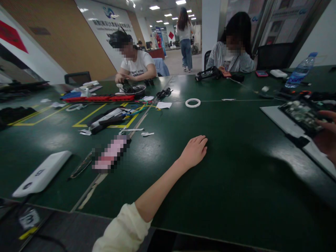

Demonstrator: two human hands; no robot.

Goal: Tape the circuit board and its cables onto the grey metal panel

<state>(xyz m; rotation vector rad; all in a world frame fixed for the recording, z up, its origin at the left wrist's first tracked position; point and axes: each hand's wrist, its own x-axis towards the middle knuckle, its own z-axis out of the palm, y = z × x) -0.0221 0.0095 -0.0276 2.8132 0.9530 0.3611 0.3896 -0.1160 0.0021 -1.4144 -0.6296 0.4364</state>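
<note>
My left hand [193, 150] rests palm down on the green table [223, 196], its fingers loosely bent and nothing visible in them. At the right edge my right hand [327, 127] is partly cut off and blurred. Its fingers grip the near end of a dark circuit board [299, 113] covered with pale, greenish parts. The board is held tilted above a flat light-grey panel [274, 117] lying on the table. A white roll of tape [193, 103] lies beyond my left hand.
Left of my arm lie a phone [111, 154] with a strap and a white power bank [42, 174]. Farther back are a black pouch [107, 119], loose wires and a red strip [99, 99]. A water bottle [300, 71] stands back right. Two people sit opposite; another walks behind.
</note>
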